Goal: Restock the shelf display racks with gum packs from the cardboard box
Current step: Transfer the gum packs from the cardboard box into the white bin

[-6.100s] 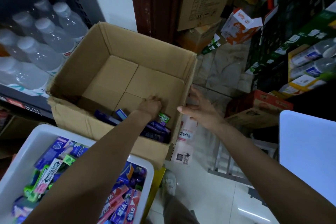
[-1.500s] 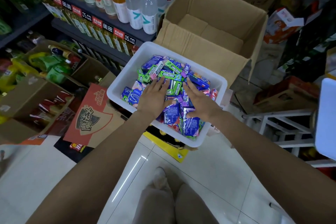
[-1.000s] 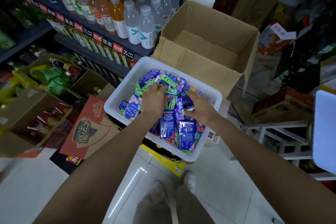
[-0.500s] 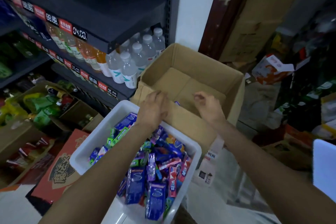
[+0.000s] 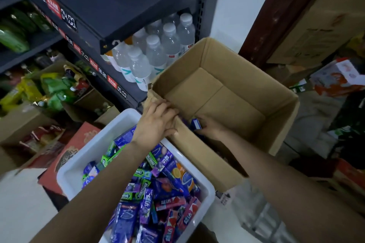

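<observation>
Gum packs (image 5: 146,189) reading "DOUBLEMINT" fill white tub (image 5: 207,193) beside cardboard box (image 5: 246,77).

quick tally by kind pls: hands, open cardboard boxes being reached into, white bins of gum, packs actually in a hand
hands: 2 (left hand grips the box's near wall, right hand is inside the box)
open cardboard box: 1
white bin: 1
blue pack held by the right hand: 1
total: 5

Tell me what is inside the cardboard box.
Inside the cardboard box, the right hand grips a blue gum pack by the near wall; elsewhere, bare floor. That wall hides the near corner.
</observation>
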`<state>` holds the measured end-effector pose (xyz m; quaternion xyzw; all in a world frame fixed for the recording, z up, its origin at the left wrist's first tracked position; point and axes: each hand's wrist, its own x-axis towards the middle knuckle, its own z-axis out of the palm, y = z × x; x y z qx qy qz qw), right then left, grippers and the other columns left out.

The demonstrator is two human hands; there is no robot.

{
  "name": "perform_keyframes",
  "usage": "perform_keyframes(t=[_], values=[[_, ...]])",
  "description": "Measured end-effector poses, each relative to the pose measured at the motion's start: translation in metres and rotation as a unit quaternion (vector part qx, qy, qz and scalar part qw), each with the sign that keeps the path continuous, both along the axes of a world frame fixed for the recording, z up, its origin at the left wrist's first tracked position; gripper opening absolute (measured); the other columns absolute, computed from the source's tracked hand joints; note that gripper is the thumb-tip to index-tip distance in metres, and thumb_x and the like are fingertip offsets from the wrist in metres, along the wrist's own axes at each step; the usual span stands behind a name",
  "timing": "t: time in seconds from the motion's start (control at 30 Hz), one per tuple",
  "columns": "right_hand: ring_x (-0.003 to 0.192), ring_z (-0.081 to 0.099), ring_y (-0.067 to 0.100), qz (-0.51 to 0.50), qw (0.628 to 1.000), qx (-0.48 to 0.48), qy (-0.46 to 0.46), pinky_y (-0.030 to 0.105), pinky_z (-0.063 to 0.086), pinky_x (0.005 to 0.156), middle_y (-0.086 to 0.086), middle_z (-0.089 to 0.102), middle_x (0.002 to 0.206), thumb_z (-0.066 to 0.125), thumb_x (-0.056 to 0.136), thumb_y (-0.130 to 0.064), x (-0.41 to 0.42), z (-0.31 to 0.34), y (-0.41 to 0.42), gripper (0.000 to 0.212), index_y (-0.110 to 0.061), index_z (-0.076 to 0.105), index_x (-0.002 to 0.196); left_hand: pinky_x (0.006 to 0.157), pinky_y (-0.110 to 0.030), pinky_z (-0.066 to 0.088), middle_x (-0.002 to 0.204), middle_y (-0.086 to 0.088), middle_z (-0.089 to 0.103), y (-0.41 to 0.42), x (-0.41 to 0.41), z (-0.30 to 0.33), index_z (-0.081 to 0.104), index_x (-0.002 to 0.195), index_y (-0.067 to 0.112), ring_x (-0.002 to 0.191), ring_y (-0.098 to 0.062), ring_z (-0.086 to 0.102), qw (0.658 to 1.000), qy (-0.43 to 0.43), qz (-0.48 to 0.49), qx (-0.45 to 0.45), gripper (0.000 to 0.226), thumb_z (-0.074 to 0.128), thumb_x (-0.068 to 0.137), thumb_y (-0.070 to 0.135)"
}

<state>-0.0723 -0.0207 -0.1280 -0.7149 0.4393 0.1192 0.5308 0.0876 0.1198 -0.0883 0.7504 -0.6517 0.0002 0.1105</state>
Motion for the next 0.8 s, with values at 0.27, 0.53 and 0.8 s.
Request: perform_keyframes(t=[0.27,0.53,0.8], values=[[0.106,0.058,0.022,0.018,0.998,-0.003,0.054,0.027,0.045,0.09,0.009,0.062,0.115,0.069,0.082,-0.007,0.003,0.015,-0.007,0.042,-0.006,0.057,0.122,0.105,-0.033,0.028,0.119,-0.006,0.057,0.002,0.0,-0.001,0.059,0.119,0.018,0.12,-0.027,0.043,1.0,-0.006,-0.014,0.012,0.068,0.075,0.062,0.051],[0.095,0.063,0.023,-0.083,0.982,-0.144,-0.09,0.04,0.049,0.089,0.009,0.067,0.097,0.063,0.085,-0.004,-0.009,0.061,0.002,0.014,-0.005,0.061,0.099,0.104,-0.033,0.031,0.119,-0.009,0.058,0.005,-0.003,0.005,0.06,0.118,0.017,0.121,-0.026,0.042,1.0,0.004,-0.016,0.004,0.07,0.083,0.057,0.042],[0.085,0.061,0.006,-0.1,0.92,-0.281,-0.255,0.013,0.044,0.073,-0.004,0.066,0.093,0.061,0.087,-0.005,0.011,0.139,0.102,0.028,-0.011,0.06,0.115,0.099,-0.036,0.038,0.134,-0.008,0.048,0.079,0.012,0.024,0.052,0.129,0.011,0.122,-0.027,0.043,0.962,0.248,0.114,-0.014,0.043,0.063,0.088,0.015]])
